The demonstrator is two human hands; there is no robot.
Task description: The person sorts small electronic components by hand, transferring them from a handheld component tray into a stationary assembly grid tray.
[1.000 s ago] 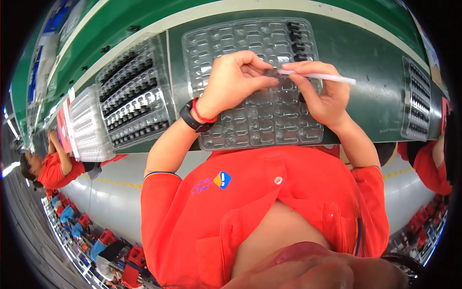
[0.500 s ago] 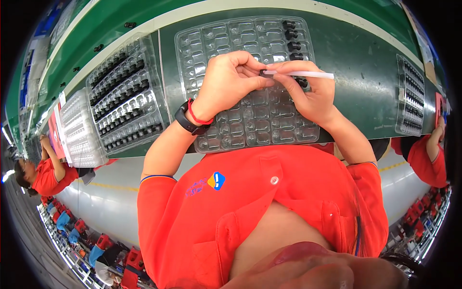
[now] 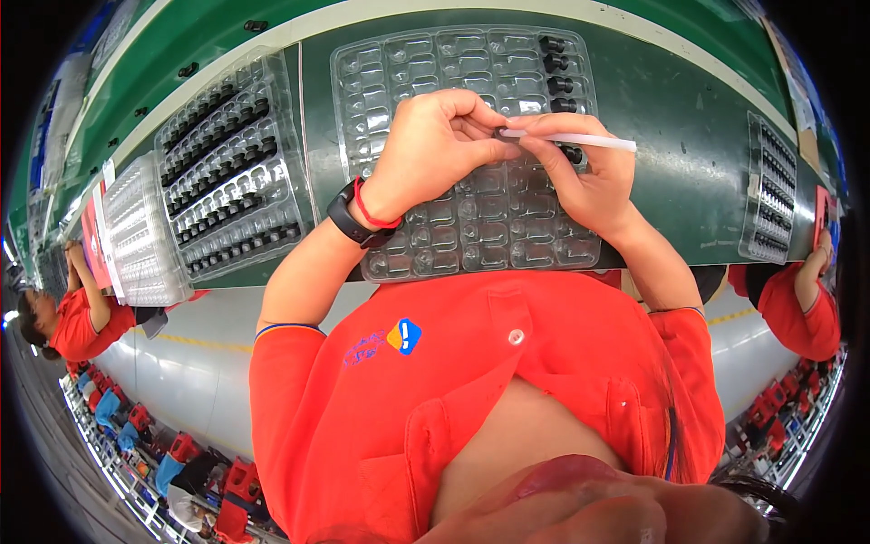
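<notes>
My left hand (image 3: 433, 143) is closed, its thumb and fingers pinching a small black part (image 3: 500, 132) that is mostly hidden by the fingertips. A slim white stick (image 3: 600, 142) lies in my right hand (image 3: 591, 181), which is closed round it in a pen-like grip. The stick's left tip meets the black part, and its blunt end points right. Both hands are above a clear plastic tray (image 3: 485, 234) with moulded pockets. Several black parts (image 3: 560, 85) sit in the tray's right column; one is partly covered by my right hand.
Left of the tray, another clear tray (image 3: 237, 195) holds rows of black parts, beside stacked clear trays (image 3: 145, 240). A filled tray (image 3: 770, 190) stands at the far right of the green table (image 3: 671, 136). Co-workers in red sit at left (image 3: 83, 317) and right (image 3: 797, 304).
The view has shifted slightly. Both hands keep nearly the same pose, with the white stick still against the black part.
</notes>
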